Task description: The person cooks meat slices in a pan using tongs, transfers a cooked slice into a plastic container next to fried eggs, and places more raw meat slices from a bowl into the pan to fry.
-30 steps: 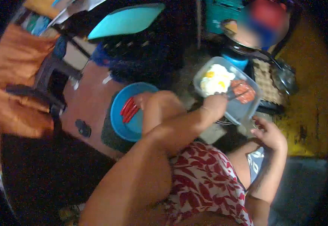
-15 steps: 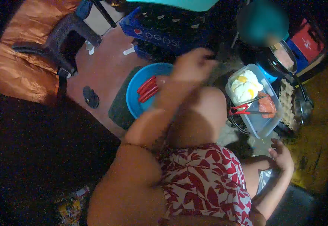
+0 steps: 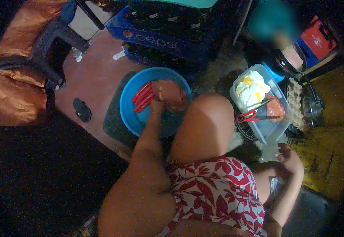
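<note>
My left hand is down inside a blue basin. Its fingers, partly hidden, seem closed at the edge of a pinkish-brown slab of meat. Just left of the hand lie red sausages. My right hand hangs beside my right leg, holding nothing, with loosely bent fingers apart. Near it a clear plastic container holds fried eggs and a reddish meat block. Red-handled tongs rest across the container.
Pepsi crates with bottles stand beyond the basin. A frying pan with pinkish food is at upper right, near a blurred teal shape. An egg tray lies right of the container. A slipper and a dark stool are at left.
My left hand has swung down and left from above my knee into the basin, onto the meat. My right hand has barely moved. The view has shifted slightly.
</note>
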